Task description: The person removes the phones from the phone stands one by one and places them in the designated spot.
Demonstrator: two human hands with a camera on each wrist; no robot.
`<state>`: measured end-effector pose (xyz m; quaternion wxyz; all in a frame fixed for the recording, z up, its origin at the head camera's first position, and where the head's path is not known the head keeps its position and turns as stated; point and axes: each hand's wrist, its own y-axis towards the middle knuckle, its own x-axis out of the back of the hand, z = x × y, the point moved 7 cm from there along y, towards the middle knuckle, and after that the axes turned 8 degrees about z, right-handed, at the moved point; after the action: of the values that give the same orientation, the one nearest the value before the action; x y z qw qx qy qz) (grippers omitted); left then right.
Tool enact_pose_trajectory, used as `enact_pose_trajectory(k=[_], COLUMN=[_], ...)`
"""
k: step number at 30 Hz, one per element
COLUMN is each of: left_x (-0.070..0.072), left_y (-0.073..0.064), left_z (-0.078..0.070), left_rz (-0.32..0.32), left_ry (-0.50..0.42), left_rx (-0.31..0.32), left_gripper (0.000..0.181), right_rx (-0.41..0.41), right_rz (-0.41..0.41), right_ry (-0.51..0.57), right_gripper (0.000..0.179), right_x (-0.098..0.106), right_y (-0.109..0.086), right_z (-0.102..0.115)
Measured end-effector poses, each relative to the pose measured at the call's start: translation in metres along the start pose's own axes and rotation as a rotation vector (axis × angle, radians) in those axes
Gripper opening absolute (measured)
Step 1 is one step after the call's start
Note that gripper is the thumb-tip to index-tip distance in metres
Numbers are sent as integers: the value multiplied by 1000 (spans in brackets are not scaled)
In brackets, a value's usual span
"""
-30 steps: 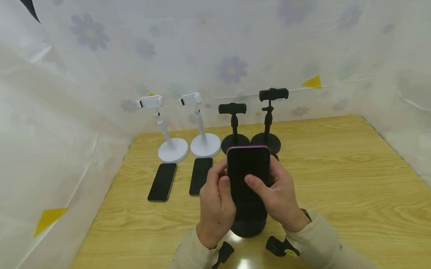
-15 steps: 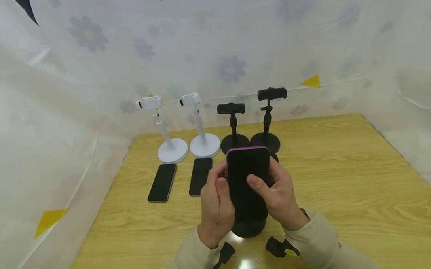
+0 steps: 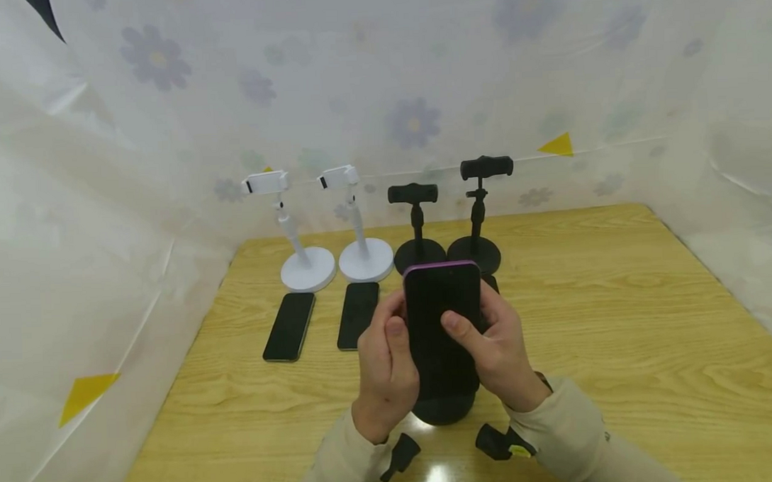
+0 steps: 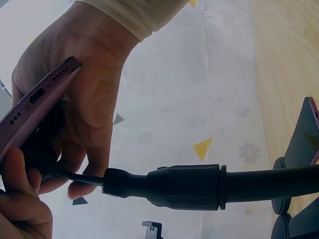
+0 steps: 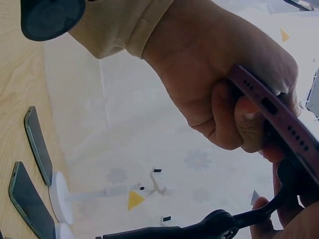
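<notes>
A smartphone (image 3: pixel 443 324) with a purple frame stands upright, screen facing me, at the head of a black phone stand. The stand's round base (image 3: pixel 444 410) shows below it, and its stem (image 4: pixel 189 187) in the left wrist view. My left hand (image 3: pixel 387 368) grips the phone's left edge, thumb along the side and fingers reaching behind. From the right, my right hand (image 3: pixel 501 350) holds the phone with its thumb on the screen and fingers curled behind. Both wrist views show the phone's bottom edge (image 5: pixel 279 119). Most of the stand's clamp is hidden behind phone and hands.
Two white phone stands (image 3: pixel 309 270) (image 3: pixel 366 259) and two black ones (image 3: pixel 418 250) (image 3: pixel 476 248) line the back of the wooden table (image 3: pixel 618 318). Two dark phones (image 3: pixel 290 327) (image 3: pixel 359 316) lie before the white stands. Another phone (image 3: pixel 492 285) is mostly hidden behind my right hand.
Both hands keep their grip on the phone. The right thumb has shifted very slightly on the screen; the rest of the scene looks the same apart from slight camera movement.
</notes>
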<state>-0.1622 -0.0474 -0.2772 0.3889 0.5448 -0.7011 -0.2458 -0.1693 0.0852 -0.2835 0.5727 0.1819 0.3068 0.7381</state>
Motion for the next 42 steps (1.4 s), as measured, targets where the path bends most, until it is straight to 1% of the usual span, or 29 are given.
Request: enact_pose_trajectory(k=[3,10,14,21,28,34,42], left_x=[0,0,0,0,-2,-3,-2], left_y=[0,-1,-1,-1,-1,-2,-3], left_z=[0,0,0,-1,-1,-2,-4], left_rz=[11,12,26,27,12,-8,-21], left_ry=[-12,-17,-19,-7,2,14,26], left_rx=[7,92,106,73,27,1,-27], left_gripper=[34,39,39,39,37,36,36], right_rx=[4,-5,-17,-27,-42,-51,-35], right_rz=[5,10,4,0,-7,-10,-7], right_ry=[26,65,66,94,168,193,208], right_gripper=[30,30,30,28,27,25,25], right_x=[-1,0,1,0,0,0,0], right_y=[0,0,-1,-3,-4,-6,-7], right_z=[-1,-4,-5,-6,-9,-10,-11])
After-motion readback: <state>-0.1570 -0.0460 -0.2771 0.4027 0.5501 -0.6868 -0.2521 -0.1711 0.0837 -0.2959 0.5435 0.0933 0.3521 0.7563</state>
